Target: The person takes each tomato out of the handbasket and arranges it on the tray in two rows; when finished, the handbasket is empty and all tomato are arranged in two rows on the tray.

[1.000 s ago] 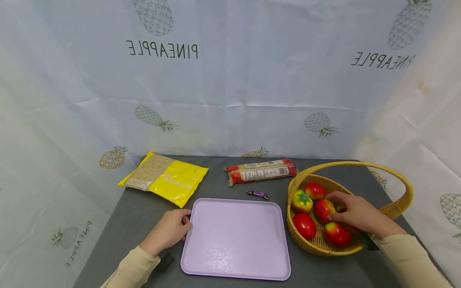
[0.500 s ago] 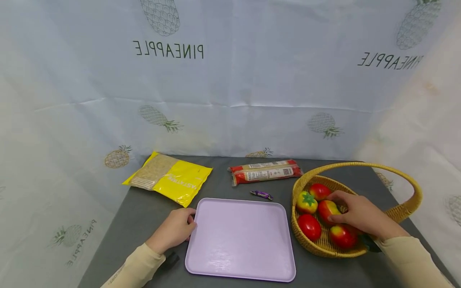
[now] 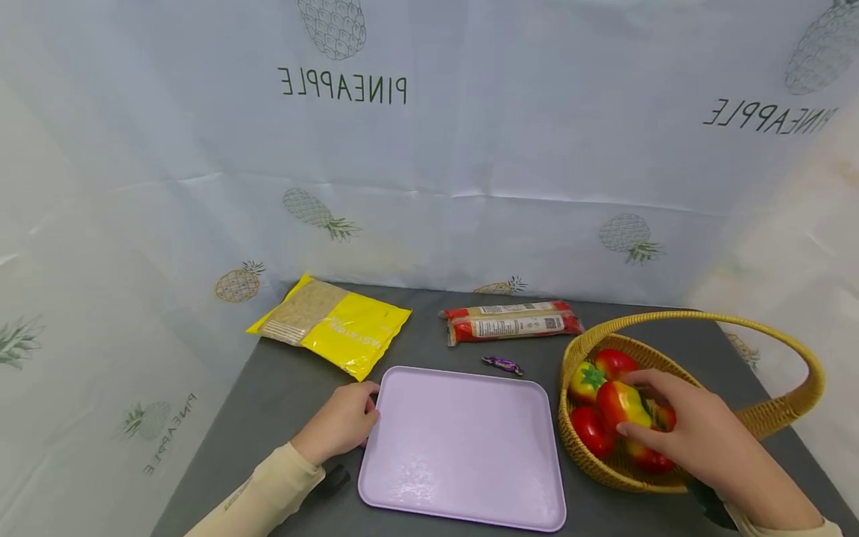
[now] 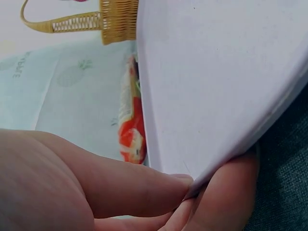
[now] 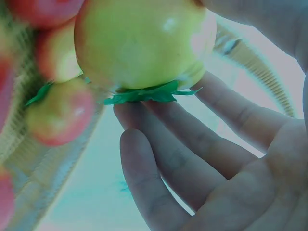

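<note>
Your right hand [image 3: 705, 436] pinched the red-yellow fruit [image 3: 622, 403] just above the basket [image 3: 758, 421] at lower right, left hand [image 3: 342, 421] gripping the tray [image 3: 463, 447] edge w/ thumb & fingers, so lifting straight up looked best.

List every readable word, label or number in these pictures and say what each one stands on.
"PINEAPPLE", mirrored, on the backdrop cloth, top centre.
"PINEAPPLE", mirrored, on the same cloth at upper right.
"PINEAPPLE", mirrored and slanted, on the cloth at lower left.
White lettering on the yellow packet: too blurred to read.
White label with a square code on the red packet: too small to read.
Purple candy: no legible print.
Wrist views: nothing readable.
</note>
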`<action>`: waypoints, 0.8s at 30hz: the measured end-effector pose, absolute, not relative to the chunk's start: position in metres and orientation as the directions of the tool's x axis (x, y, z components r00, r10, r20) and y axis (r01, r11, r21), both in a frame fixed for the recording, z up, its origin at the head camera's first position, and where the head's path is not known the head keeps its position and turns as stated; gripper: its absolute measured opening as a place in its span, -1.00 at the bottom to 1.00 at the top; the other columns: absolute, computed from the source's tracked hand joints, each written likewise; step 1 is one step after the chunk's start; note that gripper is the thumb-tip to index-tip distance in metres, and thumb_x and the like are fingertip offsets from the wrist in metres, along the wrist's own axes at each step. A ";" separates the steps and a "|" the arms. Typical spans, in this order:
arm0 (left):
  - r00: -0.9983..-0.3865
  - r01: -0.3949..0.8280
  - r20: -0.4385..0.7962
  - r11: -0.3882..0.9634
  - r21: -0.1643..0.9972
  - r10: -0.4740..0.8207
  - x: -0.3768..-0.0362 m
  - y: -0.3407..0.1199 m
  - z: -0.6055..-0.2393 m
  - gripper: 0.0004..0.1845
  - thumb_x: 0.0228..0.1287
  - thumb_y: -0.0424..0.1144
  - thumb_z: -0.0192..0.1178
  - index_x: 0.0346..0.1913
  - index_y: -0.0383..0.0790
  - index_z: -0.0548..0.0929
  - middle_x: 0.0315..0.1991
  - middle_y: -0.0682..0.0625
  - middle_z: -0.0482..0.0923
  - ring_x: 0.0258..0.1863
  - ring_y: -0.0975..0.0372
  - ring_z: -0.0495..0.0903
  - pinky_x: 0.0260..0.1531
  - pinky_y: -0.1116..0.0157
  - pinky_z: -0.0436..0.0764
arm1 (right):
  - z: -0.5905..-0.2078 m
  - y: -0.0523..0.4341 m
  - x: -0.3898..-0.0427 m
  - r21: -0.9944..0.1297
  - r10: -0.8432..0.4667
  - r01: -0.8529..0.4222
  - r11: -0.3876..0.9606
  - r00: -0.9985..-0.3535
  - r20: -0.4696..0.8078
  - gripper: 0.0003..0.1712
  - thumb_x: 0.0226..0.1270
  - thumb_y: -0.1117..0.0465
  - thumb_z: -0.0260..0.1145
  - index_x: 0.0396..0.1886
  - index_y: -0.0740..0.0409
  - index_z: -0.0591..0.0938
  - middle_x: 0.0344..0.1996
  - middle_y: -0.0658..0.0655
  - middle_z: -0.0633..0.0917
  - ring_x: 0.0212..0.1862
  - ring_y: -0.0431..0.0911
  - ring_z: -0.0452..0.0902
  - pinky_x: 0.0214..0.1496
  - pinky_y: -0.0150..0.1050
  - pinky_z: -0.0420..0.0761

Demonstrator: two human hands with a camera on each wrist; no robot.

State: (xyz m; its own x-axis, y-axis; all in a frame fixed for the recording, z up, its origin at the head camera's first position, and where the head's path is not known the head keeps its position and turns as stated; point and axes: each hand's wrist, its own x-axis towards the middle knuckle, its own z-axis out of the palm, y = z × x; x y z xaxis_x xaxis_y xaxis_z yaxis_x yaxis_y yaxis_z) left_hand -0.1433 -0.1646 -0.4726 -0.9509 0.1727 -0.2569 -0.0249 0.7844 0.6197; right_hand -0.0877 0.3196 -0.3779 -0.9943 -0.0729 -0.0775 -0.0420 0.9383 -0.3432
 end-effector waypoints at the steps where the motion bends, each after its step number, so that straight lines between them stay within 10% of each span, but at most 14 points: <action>1: -0.951 -0.019 -0.252 0.781 0.624 0.178 -0.143 -0.164 -0.473 -0.51 0.47 -0.35 0.31 0.39 -0.42 0.58 -0.32 -0.06 0.60 -0.53 0.21 0.59 -0.50 0.30 0.71 | -0.375 0.315 -0.084 -0.337 -0.078 -0.051 0.940 -0.995 -0.065 -0.08 0.03 -0.30 0.71 0.31 0.05 0.65 0.17 0.32 0.75 0.04 0.20 0.71 -0.04 0.27 0.80; 14: -0.953 0.010 -0.224 0.761 0.648 0.203 -0.143 -0.172 -0.472 -0.50 0.49 -0.37 0.27 0.41 -0.46 0.54 -0.28 -0.09 0.56 -0.54 0.23 0.59 -0.54 0.32 0.70 | -0.377 0.200 -0.097 -0.411 -0.270 -0.277 0.869 -0.960 0.075 -0.24 0.03 -0.15 0.76 0.23 -0.10 0.68 0.06 -0.03 0.76 -0.09 -0.14 0.65 -0.13 -0.14 0.82; 24: -0.944 0.038 -0.222 0.750 0.660 0.243 -0.145 -0.170 -0.472 -0.50 0.51 -0.37 0.23 0.42 -0.50 0.51 -0.28 -0.11 0.55 -0.60 0.25 0.61 -0.55 0.33 0.65 | -0.420 0.123 -0.141 -0.562 -0.358 -0.311 0.767 -0.933 0.028 -0.32 0.11 0.03 0.73 0.24 -0.19 0.66 0.16 -0.10 0.71 0.15 -0.10 0.67 0.25 0.06 0.77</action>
State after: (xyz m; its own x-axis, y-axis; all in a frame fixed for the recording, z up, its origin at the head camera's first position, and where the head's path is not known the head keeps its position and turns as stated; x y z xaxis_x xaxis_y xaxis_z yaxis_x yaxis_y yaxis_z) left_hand -0.1446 -0.1703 -0.4718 -0.9443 0.2433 -0.2217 0.0381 0.7499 0.6604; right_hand -0.1408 0.1227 -0.4198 -0.9335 -0.3576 0.0280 -0.3106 0.7667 -0.5618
